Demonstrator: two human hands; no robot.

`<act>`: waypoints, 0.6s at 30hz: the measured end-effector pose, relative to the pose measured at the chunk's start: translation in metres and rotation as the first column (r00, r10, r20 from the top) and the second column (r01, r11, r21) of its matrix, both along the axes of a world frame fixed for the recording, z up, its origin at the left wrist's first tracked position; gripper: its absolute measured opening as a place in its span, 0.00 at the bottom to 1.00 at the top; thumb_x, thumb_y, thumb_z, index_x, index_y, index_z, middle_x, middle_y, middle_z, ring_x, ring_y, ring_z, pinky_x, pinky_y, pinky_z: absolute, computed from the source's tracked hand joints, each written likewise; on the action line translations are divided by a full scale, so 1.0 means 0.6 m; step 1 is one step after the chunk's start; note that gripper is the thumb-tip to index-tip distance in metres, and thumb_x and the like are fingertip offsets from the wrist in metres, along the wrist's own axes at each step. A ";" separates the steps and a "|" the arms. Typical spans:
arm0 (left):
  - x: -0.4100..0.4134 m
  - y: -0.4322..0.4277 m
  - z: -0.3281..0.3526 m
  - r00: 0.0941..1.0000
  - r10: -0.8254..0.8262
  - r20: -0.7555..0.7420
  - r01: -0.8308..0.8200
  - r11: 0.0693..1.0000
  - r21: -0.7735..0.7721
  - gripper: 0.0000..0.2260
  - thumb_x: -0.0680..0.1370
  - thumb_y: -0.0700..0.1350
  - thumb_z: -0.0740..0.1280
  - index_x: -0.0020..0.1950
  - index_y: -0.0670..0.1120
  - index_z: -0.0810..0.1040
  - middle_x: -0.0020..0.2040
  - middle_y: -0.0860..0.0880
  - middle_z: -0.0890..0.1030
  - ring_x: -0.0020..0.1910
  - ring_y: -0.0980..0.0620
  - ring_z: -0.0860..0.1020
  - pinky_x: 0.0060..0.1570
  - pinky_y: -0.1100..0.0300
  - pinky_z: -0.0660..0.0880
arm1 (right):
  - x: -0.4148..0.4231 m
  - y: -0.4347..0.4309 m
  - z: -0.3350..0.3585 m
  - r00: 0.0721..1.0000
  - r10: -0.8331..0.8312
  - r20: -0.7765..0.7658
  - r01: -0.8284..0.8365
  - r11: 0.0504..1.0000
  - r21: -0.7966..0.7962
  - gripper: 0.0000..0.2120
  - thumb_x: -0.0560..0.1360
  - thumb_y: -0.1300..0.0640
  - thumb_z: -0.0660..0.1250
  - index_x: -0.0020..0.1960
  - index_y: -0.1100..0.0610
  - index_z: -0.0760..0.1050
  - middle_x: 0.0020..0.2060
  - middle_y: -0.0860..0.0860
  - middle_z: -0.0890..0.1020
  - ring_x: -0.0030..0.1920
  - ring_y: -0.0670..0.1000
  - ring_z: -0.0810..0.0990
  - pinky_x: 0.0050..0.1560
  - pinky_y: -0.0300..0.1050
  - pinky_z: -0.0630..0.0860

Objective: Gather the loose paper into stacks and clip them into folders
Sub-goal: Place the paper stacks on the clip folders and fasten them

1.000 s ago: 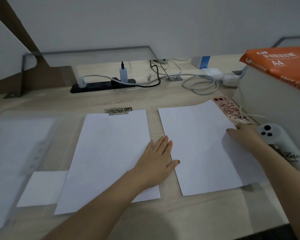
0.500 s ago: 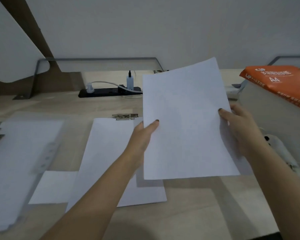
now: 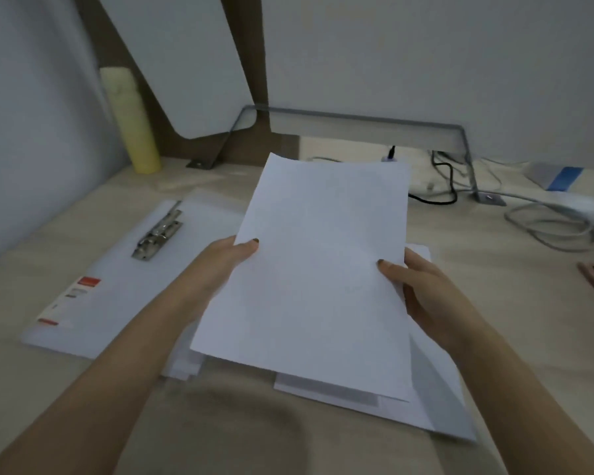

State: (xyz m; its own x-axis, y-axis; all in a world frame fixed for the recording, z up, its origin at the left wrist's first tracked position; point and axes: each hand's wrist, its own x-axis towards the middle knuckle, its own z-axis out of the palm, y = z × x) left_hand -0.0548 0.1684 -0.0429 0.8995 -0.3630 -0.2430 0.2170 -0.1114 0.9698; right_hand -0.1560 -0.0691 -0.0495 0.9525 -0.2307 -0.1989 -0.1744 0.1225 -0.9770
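Risk no. 1: held sheet (image 3: 323,269) is pinched only at its side edges, about mid-height, so the top half can bow or flop & slip out if either grip eases. Could be more than one sheet, can't tell. Risk no. 2: landing it skewed on lower stack (image 3: 436,399). Those sheets sit uneven, edges stepped at the near side, and a ragged pile prob. won't seat under metal clip (image 3: 158,234) of folder (image 3: 117,279), which lies flat on bench (image 3: 494,286) to the left, just beside the pile, clip exposed. Dragging the sheet across could also shove the loose ones beneath. Grip: left hand (image 3: 220,265) has thumb on the front face at the left edge, fingers hidden behind the paper, gripping the sheet. Same for right hand (image 3: 422,289) at the right edge, thumb on front. Both closed on the sheet, nothing else held. Sheet is raised & tilted toward the camera, over the lower stack; whether its near edge touches, can't tell.
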 end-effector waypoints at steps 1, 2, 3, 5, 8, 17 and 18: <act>0.009 0.022 0.000 0.998 0.059 0.009 -0.059 0.998 0.013 0.08 0.80 0.45 0.60 0.48 0.49 0.79 0.46 0.50 0.82 0.42 0.54 0.80 0.42 0.60 0.75 | 0.013 0.020 -0.009 1.000 0.012 -0.019 -0.011 0.999 0.035 0.13 0.77 0.61 0.61 0.59 0.50 0.77 0.53 0.49 0.84 0.55 0.54 0.82 0.61 0.56 0.74; 0.021 0.048 -0.002 0.990 0.132 0.053 -0.135 0.990 0.048 0.08 0.80 0.45 0.60 0.46 0.49 0.78 0.46 0.50 0.81 0.41 0.55 0.79 0.41 0.61 0.74 | 0.028 0.042 -0.017 0.999 0.025 -0.031 -0.023 0.997 0.077 0.14 0.77 0.61 0.61 0.60 0.52 0.76 0.53 0.50 0.84 0.53 0.53 0.83 0.58 0.52 0.77; 0.033 0.060 -0.003 0.972 0.197 0.129 -0.210 0.972 0.100 0.08 0.80 0.44 0.59 0.48 0.48 0.78 0.46 0.50 0.80 0.41 0.57 0.78 0.40 0.63 0.72 | 0.032 0.053 -0.023 0.999 0.022 -0.042 -0.017 0.992 0.122 0.14 0.77 0.62 0.60 0.61 0.54 0.76 0.53 0.51 0.84 0.51 0.52 0.84 0.53 0.48 0.80; 0.061 0.110 -0.002 0.895 0.332 0.297 -0.386 0.911 0.143 0.09 0.80 0.42 0.57 0.55 0.45 0.76 0.50 0.49 0.79 0.42 0.58 0.75 0.40 0.65 0.71 | 0.055 0.089 -0.038 0.996 0.038 -0.075 -0.023 0.980 0.195 0.14 0.77 0.63 0.60 0.61 0.57 0.75 0.53 0.53 0.84 0.47 0.50 0.84 0.44 0.42 0.82; 0.105 0.162 -0.004 0.825 0.409 0.391 -0.504 0.845 0.179 0.12 0.80 0.41 0.57 0.61 0.44 0.74 0.56 0.47 0.77 0.51 0.53 0.75 0.51 0.61 0.72 | 0.078 0.122 -0.054 0.994 0.033 -0.105 -0.010 0.976 0.217 0.14 0.77 0.64 0.59 0.61 0.59 0.75 0.53 0.53 0.84 0.44 0.49 0.85 0.39 0.40 0.82; 0.200 0.196 -0.014 0.961 0.255 0.105 -0.275 0.898 0.342 0.16 0.81 0.41 0.54 0.69 0.45 0.69 0.58 0.48 0.71 0.55 0.53 0.70 0.43 0.64 0.70 | 0.129 0.193 -0.075 0.982 0.027 -0.188 0.004 0.987 0.162 0.13 0.77 0.62 0.60 0.59 0.57 0.76 0.51 0.53 0.84 0.46 0.53 0.84 0.39 0.45 0.78; 0.204 0.193 -0.017 0.967 0.247 0.070 -0.256 0.904 0.344 0.16 0.81 0.41 0.54 0.69 0.46 0.69 0.57 0.48 0.71 0.55 0.53 0.70 0.42 0.64 0.70 | 0.133 0.195 -0.076 0.980 0.022 -0.197 0.009 0.988 0.154 0.13 0.77 0.62 0.60 0.60 0.57 0.75 0.52 0.54 0.83 0.47 0.54 0.83 0.39 0.46 0.77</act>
State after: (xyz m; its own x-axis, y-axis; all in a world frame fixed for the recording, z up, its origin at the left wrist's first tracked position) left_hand 0.0675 0.2845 -0.0530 0.9569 -0.0208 -0.2898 0.2596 -0.3868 0.8849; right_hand -0.0763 0.0480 -0.0951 0.8922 -0.1763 -0.4158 -0.3633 0.2667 -0.8927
